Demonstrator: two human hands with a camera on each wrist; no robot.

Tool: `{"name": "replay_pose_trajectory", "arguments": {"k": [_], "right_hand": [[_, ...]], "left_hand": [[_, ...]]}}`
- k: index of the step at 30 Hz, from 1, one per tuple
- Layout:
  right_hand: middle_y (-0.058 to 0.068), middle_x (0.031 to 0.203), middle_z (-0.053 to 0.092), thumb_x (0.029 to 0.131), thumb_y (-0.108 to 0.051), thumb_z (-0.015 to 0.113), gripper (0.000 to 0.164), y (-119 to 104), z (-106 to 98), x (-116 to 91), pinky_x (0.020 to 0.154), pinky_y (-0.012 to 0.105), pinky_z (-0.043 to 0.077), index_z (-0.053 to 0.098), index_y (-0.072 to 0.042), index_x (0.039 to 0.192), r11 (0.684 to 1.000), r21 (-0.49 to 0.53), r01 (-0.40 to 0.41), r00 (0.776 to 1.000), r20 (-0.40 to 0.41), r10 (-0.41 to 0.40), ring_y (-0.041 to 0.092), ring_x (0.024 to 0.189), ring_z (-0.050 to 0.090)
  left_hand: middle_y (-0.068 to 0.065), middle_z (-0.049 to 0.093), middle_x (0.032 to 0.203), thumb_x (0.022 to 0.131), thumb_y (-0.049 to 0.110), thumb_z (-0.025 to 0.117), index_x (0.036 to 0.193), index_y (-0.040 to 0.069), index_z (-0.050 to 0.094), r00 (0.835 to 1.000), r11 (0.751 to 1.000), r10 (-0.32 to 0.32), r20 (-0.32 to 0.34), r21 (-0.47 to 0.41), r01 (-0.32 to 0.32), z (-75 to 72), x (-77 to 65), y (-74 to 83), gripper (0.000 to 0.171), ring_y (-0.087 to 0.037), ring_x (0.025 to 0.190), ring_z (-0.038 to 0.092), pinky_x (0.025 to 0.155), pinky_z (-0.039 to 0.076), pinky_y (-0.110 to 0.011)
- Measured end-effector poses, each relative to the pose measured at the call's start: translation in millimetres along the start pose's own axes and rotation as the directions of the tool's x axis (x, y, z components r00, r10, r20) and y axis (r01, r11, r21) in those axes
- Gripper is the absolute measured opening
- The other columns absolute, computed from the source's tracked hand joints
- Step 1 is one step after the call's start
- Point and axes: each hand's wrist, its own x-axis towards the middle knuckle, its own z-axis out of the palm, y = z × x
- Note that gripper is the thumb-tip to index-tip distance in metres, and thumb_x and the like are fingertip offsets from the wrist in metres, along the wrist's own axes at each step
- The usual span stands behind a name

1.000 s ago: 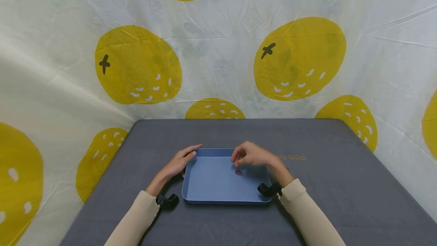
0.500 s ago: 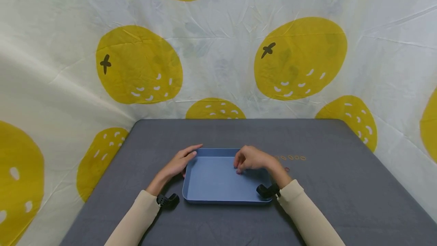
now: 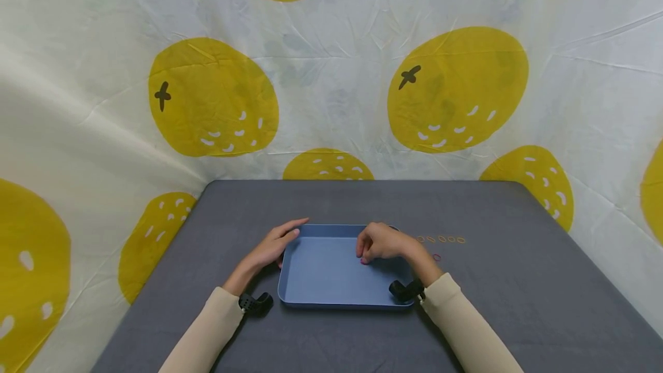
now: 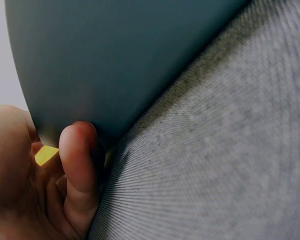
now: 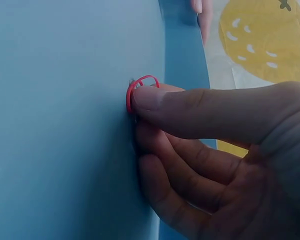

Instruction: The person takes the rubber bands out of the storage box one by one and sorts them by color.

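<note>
A red rubber band [image 5: 129, 97] is pinched between the thumb and fingertips of my right hand [image 3: 382, 242], low over the floor of the blue tray [image 3: 321, 272]. Part of the band loops up past the thumb in the right wrist view; the fingers hide the rest. My left hand [image 3: 269, 246] holds the tray's far left corner, the thumb over the rim and the other fingers along the outside. In the left wrist view, a bent finger [image 4: 79, 160] lies against the tray's outer wall.
Right of the tray, several yellow-orange rubber bands [image 3: 442, 239] lie in a row on the grey table [image 3: 497, 292]. Nearer, another red rubber band [image 3: 437, 257] lies by the right wrist. A patterned cloth [image 3: 331, 85] hangs behind the table.
A red band lay visible on the tray floor a second ago; my right hand has come down onto it and now pinches it. My left hand stays at the tray's corner.
</note>
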Motion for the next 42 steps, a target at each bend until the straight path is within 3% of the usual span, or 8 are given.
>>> {"name": "replay_pose_trajectory", "arguments": {"k": [27, 42], "right_hand": [[0.001, 0.082, 0.076, 0.09, -0.002, 0.075, 0.008, -4, -9, -5, 0.067, 0.022, 0.053, 0.079, -0.008, 0.086, 0.996, -0.004, 0.094, 0.994, -0.054, -0.094, 0.006, 0.071, 0.064], [0.0, 0.083, 0.075, 0.091, -0.004, 0.076, 0.009, -9, -17, -12, 0.068, 0.025, 0.053, 0.077, -0.01, 0.086, 0.997, 0.007, 0.081, 0.994, -0.068, -0.081, 0.009, 0.073, 0.065]], "left_hand": [[-0.015, 0.048, 0.155, 0.113, 0.034, 0.042, 0.159, 0.026, 0.043, 1.0, 1.0, -0.007, 0.01, -0.024, 0.007, 0.1, 0.5, 0.8, 0.047, -0.018, 0.045, 0.05, 0.044, 0.049, -0.033], [-0.015, 0.047, 0.156, 0.113, 0.035, 0.042, 0.157, 0.031, 0.045, 1.0, 1.0, 0.007, 0.005, -0.007, -0.007, 0.0, -0.1, -0.3, 0.045, -0.018, 0.044, 0.049, 0.044, 0.05, -0.035]]}}
